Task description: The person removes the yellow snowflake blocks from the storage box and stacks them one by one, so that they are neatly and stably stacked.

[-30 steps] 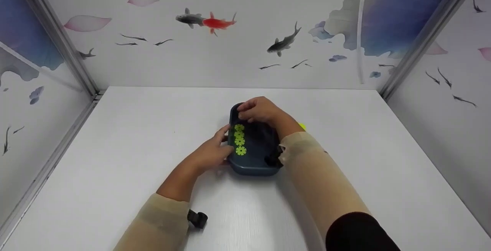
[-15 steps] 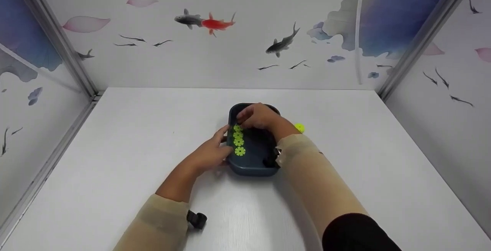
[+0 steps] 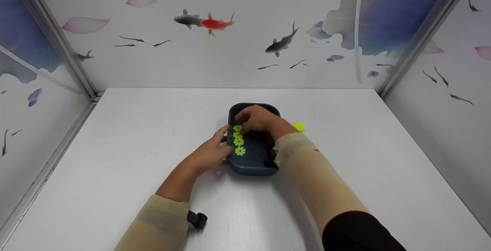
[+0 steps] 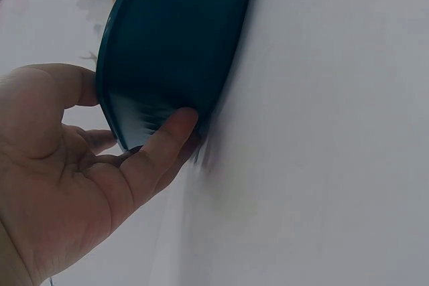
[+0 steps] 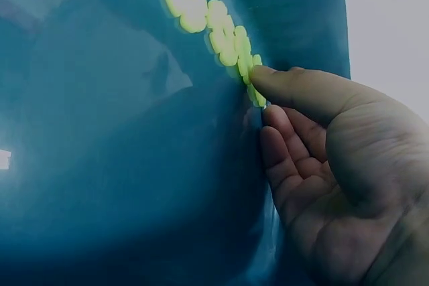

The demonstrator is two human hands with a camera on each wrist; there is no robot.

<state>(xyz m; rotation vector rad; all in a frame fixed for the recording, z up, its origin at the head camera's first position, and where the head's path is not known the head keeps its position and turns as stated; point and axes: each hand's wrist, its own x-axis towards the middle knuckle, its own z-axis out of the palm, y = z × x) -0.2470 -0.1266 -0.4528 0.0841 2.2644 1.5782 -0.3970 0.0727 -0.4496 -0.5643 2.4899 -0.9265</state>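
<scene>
A dark blue tray (image 3: 251, 162) with raised walls stands on the white table. Inside it, along the left wall, runs a row of several yellow-green notched building discs (image 3: 238, 142). My left hand (image 3: 209, 153) holds the tray's left side; in the left wrist view the thumb is at the rim (image 4: 107, 51) and fingers press the outer wall. My right hand (image 3: 256, 118) reaches into the tray at the far end of the row. In the right wrist view its thumb (image 5: 295, 88) and bent fingers pinch the last disc (image 5: 256, 92); the fingers partly hide it.
Another yellow-green disc (image 3: 299, 127) lies on the table (image 3: 337, 128) right of the tray, beside the right forearm. A printed wall (image 3: 245, 63) closes the back, and side panels with metal posts stand left and right.
The right hand has lowered toward the row and moved slightly nearer, so the tray's far rim and the loose disc show more. The left hand stays on the tray's side.
</scene>
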